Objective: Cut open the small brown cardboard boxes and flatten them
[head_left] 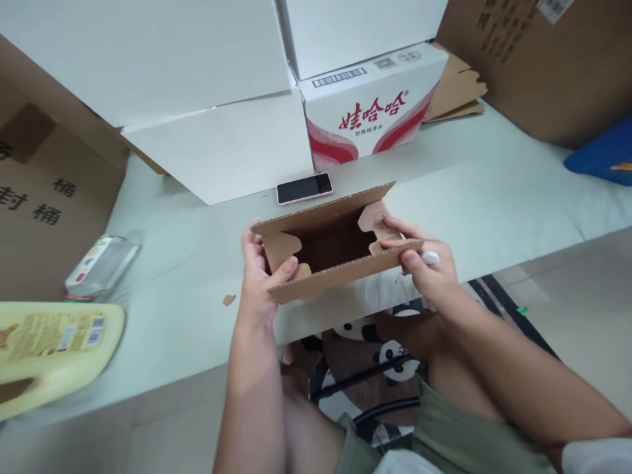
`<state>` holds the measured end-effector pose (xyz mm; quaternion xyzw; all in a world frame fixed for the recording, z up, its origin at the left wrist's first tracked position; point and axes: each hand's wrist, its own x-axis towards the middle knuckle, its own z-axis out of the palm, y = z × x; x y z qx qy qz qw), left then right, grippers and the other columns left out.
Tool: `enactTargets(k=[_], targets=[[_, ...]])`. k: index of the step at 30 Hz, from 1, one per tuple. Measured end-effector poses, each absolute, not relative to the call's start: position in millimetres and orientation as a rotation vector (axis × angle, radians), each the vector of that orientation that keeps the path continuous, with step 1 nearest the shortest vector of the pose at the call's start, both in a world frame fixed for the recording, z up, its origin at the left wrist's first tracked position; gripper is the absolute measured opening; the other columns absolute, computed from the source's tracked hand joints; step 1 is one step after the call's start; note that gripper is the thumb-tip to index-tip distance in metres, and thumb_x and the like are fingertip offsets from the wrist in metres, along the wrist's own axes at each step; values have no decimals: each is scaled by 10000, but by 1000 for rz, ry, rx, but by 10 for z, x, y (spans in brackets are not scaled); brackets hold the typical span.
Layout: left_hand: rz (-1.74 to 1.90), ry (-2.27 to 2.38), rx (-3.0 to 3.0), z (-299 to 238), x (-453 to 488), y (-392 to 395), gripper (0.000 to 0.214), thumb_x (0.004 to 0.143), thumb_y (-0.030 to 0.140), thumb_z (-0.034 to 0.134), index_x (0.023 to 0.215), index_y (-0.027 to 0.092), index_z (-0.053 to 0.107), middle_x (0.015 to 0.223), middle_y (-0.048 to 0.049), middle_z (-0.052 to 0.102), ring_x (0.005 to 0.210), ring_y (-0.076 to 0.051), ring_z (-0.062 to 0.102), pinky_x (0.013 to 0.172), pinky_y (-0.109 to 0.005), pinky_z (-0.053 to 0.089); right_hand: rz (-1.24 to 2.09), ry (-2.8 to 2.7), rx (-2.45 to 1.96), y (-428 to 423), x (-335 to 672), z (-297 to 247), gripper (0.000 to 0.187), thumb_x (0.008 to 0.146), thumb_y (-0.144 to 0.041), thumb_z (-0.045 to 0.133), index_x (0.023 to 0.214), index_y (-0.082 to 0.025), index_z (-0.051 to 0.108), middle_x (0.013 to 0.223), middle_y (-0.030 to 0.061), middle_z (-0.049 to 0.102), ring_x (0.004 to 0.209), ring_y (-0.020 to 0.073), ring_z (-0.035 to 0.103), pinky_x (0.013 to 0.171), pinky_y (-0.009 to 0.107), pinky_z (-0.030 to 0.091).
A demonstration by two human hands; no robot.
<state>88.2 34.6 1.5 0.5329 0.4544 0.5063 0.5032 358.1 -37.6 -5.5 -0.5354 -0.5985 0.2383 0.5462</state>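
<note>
Between my two hands is a small brown cardboard box (345, 273), its top open and the dark inside showing. My left hand (259, 280) grips the box's left end, thumb over the folded side flap (282, 249). At the other end my right hand (427, 260) pinches the near right corner, with fingers against the right flap (378, 220). A small white object (430, 258) shows at a finger of that hand; I cannot make out what it is. The box is over the table's near edge. Beyond it lies a phone (305, 189), screen up.
White cartons (222, 145) and a red-and-white water carton (370, 112) stand at the back. Flattened cardboard (457, 89) lies behind them. A clear bottle (103, 264) and a yellow jug (93, 349) lie at left. A cardboard scrap (228, 299) is on the pale tablecloth (182, 263).
</note>
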Motion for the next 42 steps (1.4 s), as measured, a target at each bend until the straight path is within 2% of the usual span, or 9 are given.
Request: enactTargets(k=[3, 10, 13, 22, 29, 33, 36, 39, 42], targets=[[1203, 1137, 1235, 71, 922, 314, 586, 682, 394, 829, 1198, 358, 553, 1100, -27, 599, 935, -194, 636, 670, -279, 550, 574, -1372, -1345, -347, 3543, -48, 478, 935, -618, 551, 731, -227, 737, 1307, 114, 721, 1168, 342, 702, 989, 552, 581], [1236, 1058, 1117, 86, 814, 304, 465, 743, 701, 689, 953, 288, 643, 1295, -56, 589, 1089, -259, 611, 759, -340, 548, 532, -1223, -1315, -272, 3464, -194, 554, 913, -517, 655, 1387, -249, 557, 1434, 153, 625, 1262, 296, 658, 996, 462, 591], [1194, 1047, 1121, 87, 792, 301, 439, 665, 569, 814, 913, 267, 613, 1312, -44, 573, 1159, -266, 583, 813, -327, 535, 592, -1177, -1302, -227, 3478, -224, 641, 901, -497, 678, 1473, -283, 482, 1560, 152, 501, 1257, 295, 662, 985, 461, 596], [1157, 1273, 1650, 85, 819, 303, 207, 882, 295, 581, 1062, 262, 677, 1590, -77, 406, 1482, -328, 383, 1113, -500, 440, 549, -1295, -1299, -73, 3544, -191, 275, 887, -406, 681, 1088, -253, 789, 1354, 110, 695, 1287, 312, 641, 1122, 545, 477], [705, 1218, 2525, 253, 882, 191, 638, 805, 491, 758, 1400, 306, 615, 1506, -86, 562, 1497, -449, 316, 1173, -683, 328, 588, -1322, -1302, -44, 3556, -139, 320, 854, -408, 701, 1114, -237, 774, 1368, 126, 681, 1287, 314, 635, 1124, 544, 467], [805, 1261, 2470, 205, 729, 310, 629, 797, 509, 771, 1386, 340, 631, 1511, -75, 562, 1479, -441, 352, 1176, -686, 324, 749, -1083, -1277, -127, 3613, -122, 478, 803, -492, 738, 1205, -235, 710, 1281, 130, 713, 1120, 286, 709, 821, 420, 609], [911, 1295, 2215, 171, 500, 413, 652, 755, 534, 805, 1363, 363, 646, 1544, -55, 531, 1519, -410, 308, 1223, -666, 247, 966, -698, -1247, -145, 3647, -122, 419, 765, -587, 713, 911, -195, 736, 937, 101, 749, 833, 235, 738, 434, 243, 448], [1122, 1339, 1735, 122, 288, 454, 701, 680, 490, 871, 1332, 340, 662, 1547, -44, 528, 1516, -362, 343, 1258, -565, 248, 1126, -477, -1104, -116, 3669, -120, 466, 677, -642, 733, 724, -180, 703, 700, 49, 678, 656, 175, 682, 455, 239, 460], [1362, 1266, 1136, 22, 210, 451, 675, 632, 501, 887, 1253, 321, 689, 1373, -36, 668, 1333, -321, 573, 1068, -446, 529, 1199, -496, -1049, -92, 3691, -115, 605, 728, -757, 617, 695, -160, 712, 491, 0, 548, 433, 98, 493, 428, 238, 407]])
